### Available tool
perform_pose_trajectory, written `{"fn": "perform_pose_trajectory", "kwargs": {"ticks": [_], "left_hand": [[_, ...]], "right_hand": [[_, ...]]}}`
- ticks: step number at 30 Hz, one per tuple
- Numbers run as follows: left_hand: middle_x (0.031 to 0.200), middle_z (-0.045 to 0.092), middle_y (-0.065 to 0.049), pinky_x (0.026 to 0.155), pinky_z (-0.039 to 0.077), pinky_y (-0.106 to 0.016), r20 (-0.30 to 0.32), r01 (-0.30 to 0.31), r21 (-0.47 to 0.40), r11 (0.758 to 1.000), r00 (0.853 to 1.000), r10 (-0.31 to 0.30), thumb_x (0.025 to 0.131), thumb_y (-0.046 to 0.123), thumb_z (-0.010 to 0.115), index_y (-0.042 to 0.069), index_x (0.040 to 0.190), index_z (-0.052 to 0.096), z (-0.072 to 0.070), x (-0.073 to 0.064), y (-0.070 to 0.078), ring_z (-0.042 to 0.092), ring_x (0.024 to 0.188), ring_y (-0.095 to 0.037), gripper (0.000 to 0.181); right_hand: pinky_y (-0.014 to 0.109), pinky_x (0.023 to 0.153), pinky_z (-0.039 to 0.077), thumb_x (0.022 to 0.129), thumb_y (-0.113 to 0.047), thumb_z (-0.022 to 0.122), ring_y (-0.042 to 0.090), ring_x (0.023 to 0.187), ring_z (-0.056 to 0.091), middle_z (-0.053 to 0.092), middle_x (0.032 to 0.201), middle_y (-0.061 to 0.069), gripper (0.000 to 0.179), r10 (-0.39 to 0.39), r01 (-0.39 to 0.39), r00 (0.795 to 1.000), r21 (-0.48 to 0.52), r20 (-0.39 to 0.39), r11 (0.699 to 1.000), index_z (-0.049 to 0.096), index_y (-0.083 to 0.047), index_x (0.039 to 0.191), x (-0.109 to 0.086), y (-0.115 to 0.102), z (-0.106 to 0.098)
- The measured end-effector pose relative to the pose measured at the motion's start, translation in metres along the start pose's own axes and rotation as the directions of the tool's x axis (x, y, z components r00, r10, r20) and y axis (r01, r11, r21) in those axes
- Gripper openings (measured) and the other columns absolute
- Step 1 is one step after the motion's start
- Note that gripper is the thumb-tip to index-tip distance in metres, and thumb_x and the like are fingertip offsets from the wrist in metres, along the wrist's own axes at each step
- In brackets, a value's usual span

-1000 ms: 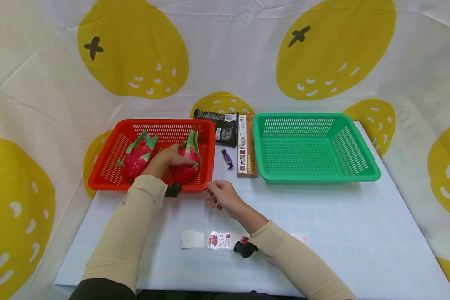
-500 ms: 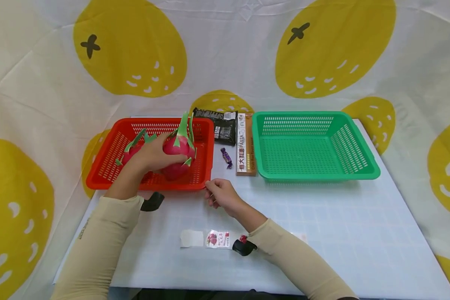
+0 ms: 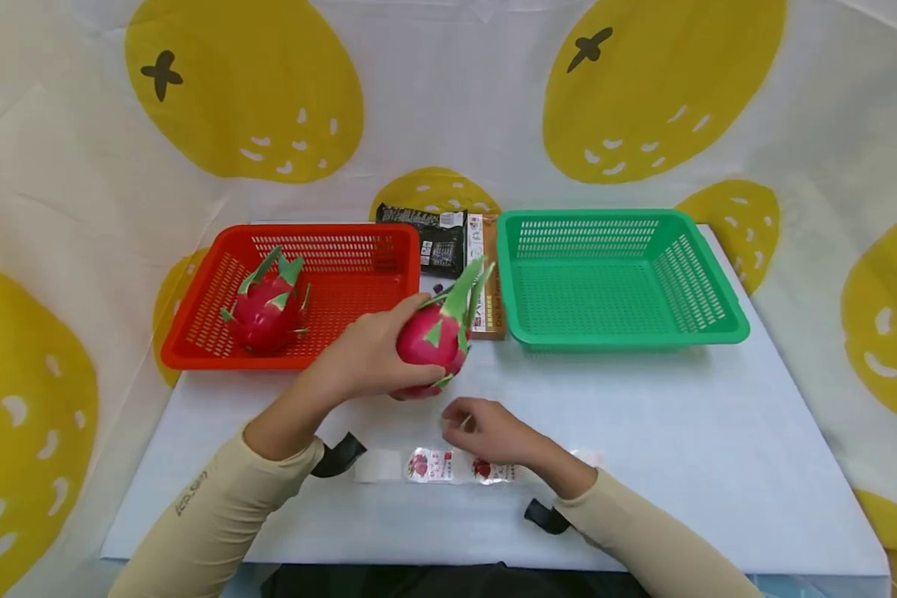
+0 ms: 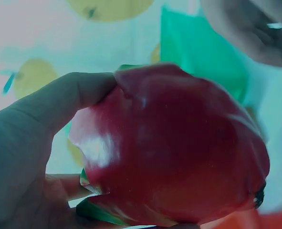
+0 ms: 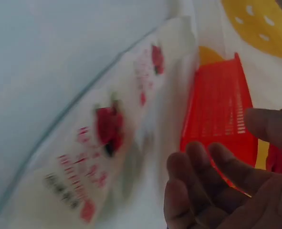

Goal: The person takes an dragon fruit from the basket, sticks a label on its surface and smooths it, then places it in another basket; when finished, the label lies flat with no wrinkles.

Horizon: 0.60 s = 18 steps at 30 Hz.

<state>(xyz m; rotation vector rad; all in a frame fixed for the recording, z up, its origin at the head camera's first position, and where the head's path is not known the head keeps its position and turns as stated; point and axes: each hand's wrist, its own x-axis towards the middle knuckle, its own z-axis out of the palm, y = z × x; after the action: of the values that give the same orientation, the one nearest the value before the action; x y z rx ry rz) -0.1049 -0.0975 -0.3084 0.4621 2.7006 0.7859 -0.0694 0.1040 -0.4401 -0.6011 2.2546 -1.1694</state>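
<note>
My left hand [image 3: 370,353] grips a pink dragon fruit [image 3: 429,340] above the table, between the two baskets, with its green leaf tips pointing up and right. In the left wrist view, the thumb and fingers wrap one end of this fruit [image 4: 174,148]. Just below and right of it, my right hand [image 3: 493,430] hovers with bent fingers. The right wrist view has its thumb apart from the curled fingers [image 5: 203,176]. A small pale spot shows at the fingertips in the head view, and I cannot tell whether they hold something. Another dragon fruit [image 3: 267,314] sits in the red basket [image 3: 291,363].
A strip of labels [image 3: 429,465] printed with dragon fruit lies near the front; its left end is blank. Behind stand a black packet [image 3: 441,249], a pasta box [image 3: 492,307] and a green basket [image 3: 628,339]. A patterned cloth [image 3: 448,100] hangs at the back.
My left hand has lifted the dragon fruit out of the red basket and carried it right. My right hand has moved from the basket's corner toward the label strip.
</note>
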Motion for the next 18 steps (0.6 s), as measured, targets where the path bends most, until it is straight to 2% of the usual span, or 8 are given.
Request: {"fn": "perform_pose_trajectory", "kwargs": {"ticks": [1, 2, 5, 7, 9, 12, 14, 18], "left_hand": [[0.114, 0.060, -0.004, 0.068, 0.056, -0.031, 0.016, -0.008, 0.018, 1.000, 1.000, 0.008, 0.070, 0.045, 0.078, 0.022, 0.143, 0.034, 0.008, 0.003, 0.003, 0.055, 0.103, -0.022, 0.089], [0.113, 0.060, -0.003, 0.067, 0.056, -0.030, 0.033, -0.019, 0.042, 0.999, 0.999, 0.018, 0.069, 0.045, 0.078, 0.023, 0.143, 0.035, 0.015, 0.005, 0.005, 0.056, 0.101, -0.021, 0.089], [0.109, 0.061, -0.002, 0.064, 0.054, -0.026, 0.076, -0.048, 0.137, 0.989, 0.996, 0.037, 0.067, 0.046, 0.079, 0.027, 0.143, 0.037, 0.038, 0.009, 0.010, 0.057, 0.095, -0.018, 0.089], [0.109, 0.062, -0.002, 0.063, 0.053, -0.027, 0.097, -0.063, 0.210, 0.976, 0.994, 0.043, 0.065, 0.046, 0.081, 0.030, 0.142, 0.039, 0.051, 0.010, 0.012, 0.057, 0.092, -0.017, 0.089], [0.109, 0.062, -0.003, 0.063, 0.053, -0.028, 0.114, -0.086, 0.288, 0.954, 0.992, 0.055, 0.065, 0.046, 0.081, 0.033, 0.141, 0.040, 0.063, 0.012, 0.013, 0.058, 0.090, -0.017, 0.087], [0.114, 0.061, -0.004, 0.065, 0.054, -0.031, 0.146, -0.121, 0.363, 0.924, 0.987, 0.072, 0.065, 0.044, 0.082, 0.035, 0.140, 0.041, 0.079, 0.017, 0.011, 0.058, 0.092, -0.020, 0.086], [0.118, 0.060, -0.006, 0.067, 0.054, -0.034, 0.163, -0.134, 0.395, 0.909, 0.984, 0.074, 0.066, 0.044, 0.081, 0.036, 0.140, 0.041, 0.086, 0.020, 0.009, 0.058, 0.094, -0.022, 0.085], [0.123, 0.057, -0.007, 0.072, 0.054, -0.037, 0.212, -0.152, 0.396, 0.906, 0.975, 0.071, 0.064, 0.039, 0.084, 0.036, 0.140, 0.042, 0.094, 0.027, 0.005, 0.056, 0.100, -0.025, 0.088]], "right_hand": [[0.033, 0.079, 0.052, 0.089, -0.025, 0.062, 0.018, 0.091, 0.060, 0.064, 0.104, 0.009, 0.035, -0.020, 0.019, 1.000, -0.111, -0.004, 0.994, 0.060, -0.001, 0.115, -0.011, 0.005, 0.000], [0.034, 0.081, 0.051, 0.087, -0.027, 0.065, 0.019, 0.094, 0.059, 0.063, 0.106, 0.007, 0.037, -0.031, 0.027, 0.999, -0.220, -0.015, 0.975, 0.061, -0.002, 0.115, -0.021, 0.010, 0.001], [0.039, 0.080, 0.050, 0.079, -0.036, 0.073, 0.021, 0.097, 0.056, 0.061, 0.109, 0.006, 0.050, -0.052, 0.016, 0.997, -0.491, -0.059, 0.871, 0.060, -0.008, 0.119, -0.046, 0.023, 0.008], [0.040, 0.077, 0.049, 0.074, -0.040, 0.077, 0.022, 0.098, 0.055, 0.059, 0.109, 0.006, 0.057, -0.068, -0.002, 0.993, -0.606, -0.092, 0.795, 0.059, -0.012, 0.120, -0.058, 0.030, 0.013], [0.040, 0.076, 0.046, 0.070, -0.042, 0.080, 0.022, 0.097, 0.053, 0.058, 0.109, 0.004, 0.061, -0.083, -0.019, 0.989, -0.663, -0.122, 0.748, 0.058, -0.015, 0.120, -0.067, 0.036, 0.018], [0.042, 0.078, 0.045, 0.068, -0.039, 0.083, 0.023, 0.098, 0.052, 0.057, 0.107, 0.003, 0.062, -0.088, -0.044, 0.983, -0.666, -0.163, 0.745, 0.058, -0.015, 0.120, -0.076, 0.042, 0.023], [0.041, 0.078, 0.044, 0.068, -0.036, 0.083, 0.022, 0.097, 0.051, 0.057, 0.104, 0.003, 0.060, -0.095, -0.047, 0.979, -0.650, -0.181, 0.759, 0.060, -0.013, 0.118, -0.077, 0.045, 0.024], [0.039, 0.075, 0.044, 0.069, -0.034, 0.083, 0.020, 0.093, 0.050, 0.057, 0.100, 0.003, 0.055, -0.105, -0.042, 0.974, -0.619, -0.199, 0.785, 0.063, -0.010, 0.114, -0.078, 0.049, 0.023]]}}
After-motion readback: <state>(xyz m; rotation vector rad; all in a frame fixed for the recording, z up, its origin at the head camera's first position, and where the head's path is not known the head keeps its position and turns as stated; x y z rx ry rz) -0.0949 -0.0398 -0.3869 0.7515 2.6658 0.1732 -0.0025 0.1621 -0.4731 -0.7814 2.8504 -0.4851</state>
